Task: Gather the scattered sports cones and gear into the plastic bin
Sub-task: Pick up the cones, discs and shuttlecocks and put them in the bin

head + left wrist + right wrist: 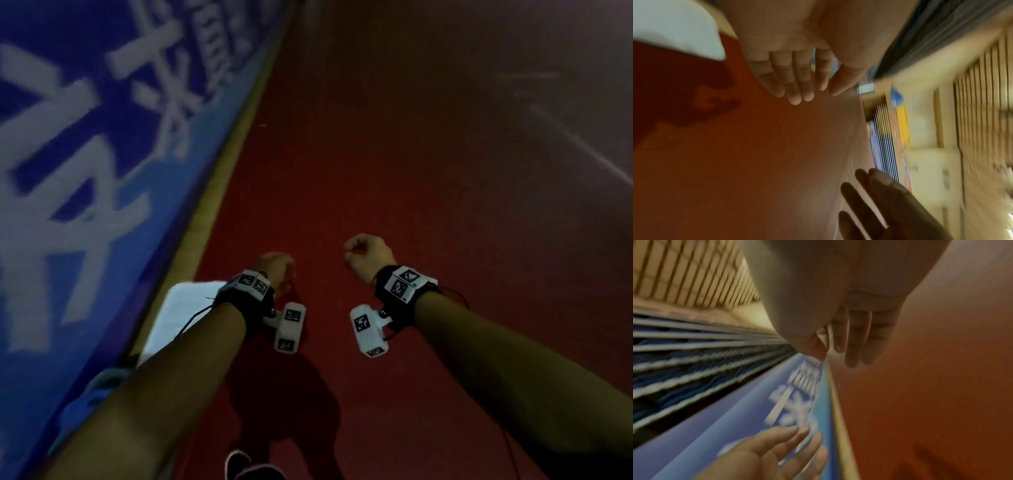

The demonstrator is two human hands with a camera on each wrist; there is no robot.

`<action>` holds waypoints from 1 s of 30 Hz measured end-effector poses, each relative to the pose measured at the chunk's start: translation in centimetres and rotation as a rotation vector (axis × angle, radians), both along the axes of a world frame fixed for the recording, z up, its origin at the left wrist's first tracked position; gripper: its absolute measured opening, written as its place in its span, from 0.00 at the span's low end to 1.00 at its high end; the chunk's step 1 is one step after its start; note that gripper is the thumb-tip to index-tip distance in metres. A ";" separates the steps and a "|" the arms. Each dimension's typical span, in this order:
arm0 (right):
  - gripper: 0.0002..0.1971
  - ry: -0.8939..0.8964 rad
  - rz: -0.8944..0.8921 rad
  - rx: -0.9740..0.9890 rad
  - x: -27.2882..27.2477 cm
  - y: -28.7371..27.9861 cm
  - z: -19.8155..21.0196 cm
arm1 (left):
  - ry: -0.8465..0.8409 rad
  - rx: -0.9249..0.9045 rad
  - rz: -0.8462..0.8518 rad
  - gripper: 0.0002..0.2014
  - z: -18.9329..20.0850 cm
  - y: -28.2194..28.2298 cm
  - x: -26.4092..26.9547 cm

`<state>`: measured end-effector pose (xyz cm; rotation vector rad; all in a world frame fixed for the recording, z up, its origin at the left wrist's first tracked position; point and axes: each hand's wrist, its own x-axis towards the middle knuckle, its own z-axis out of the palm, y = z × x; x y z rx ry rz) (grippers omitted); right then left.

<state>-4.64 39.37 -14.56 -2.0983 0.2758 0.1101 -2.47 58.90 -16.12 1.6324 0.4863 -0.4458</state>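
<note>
Bin [181, 308] probably spotted, white, just behind left hand [275, 270] fingers; found it and right hand [368, 255] loose-fingered, empty, no cones beyond fingertips; risked missing gear by sweeping dim floor [376, 171] too fast.

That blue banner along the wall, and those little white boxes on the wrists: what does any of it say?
Blue banner: large white characters, too blurred to read in any view.
Wrist boxes: black-and-white square code patterns, no words. A small dark mark at one corner is too small to read.
White object on the red floor: no text visible.
</note>
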 end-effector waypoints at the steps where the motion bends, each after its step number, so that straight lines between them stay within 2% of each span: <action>1: 0.06 -0.018 -0.069 -0.018 -1.0 -4.2 0.1 | -0.001 -0.003 -0.071 0.05 0.4 -4.5 0.1; 6: 0.04 -0.006 -0.433 -0.056 -7.6 -23.4 0.1 | -0.024 -0.056 -0.429 0.04 1.4 -26.3 -1.2; 9: 0.05 -0.006 -0.651 0.011 -10.9 -31.7 -1.2 | -0.043 -0.046 -0.602 0.04 1.3 -36.5 -2.2; 14: 0.07 -0.006 -0.966 0.120 -15.0 -44.2 -3.1 | 0.000 -0.049 -0.856 0.04 -1.1 -52.4 -2.6; 18: 0.03 -0.032 -1.168 0.322 -15.5 -53.2 -2.9 | 0.006 -0.056 -0.940 0.04 -2.2 -63.3 -0.6; 20: 0.05 -0.059 -1.314 0.486 -15.8 -58.2 -2.3 | 0.039 -0.059 -0.976 0.03 -1.6 -69.6 0.6; 23: 0.03 -0.112 -1.424 0.665 -15.5 -65.1 -0.9 | 0.049 -0.111 -1.017 0.03 0.5 -78.5 2.2; 27: 0.09 -0.232 -1.554 0.836 -15.6 -73.3 -0.2 | 0.062 -0.119 -1.076 0.04 1.3 -88.9 2.8; 30: 0.11 -0.248 -1.614 0.879 -15.1 -79.5 -1.0 | 0.082 -0.134 -1.146 0.04 1.2 -95.8 3.1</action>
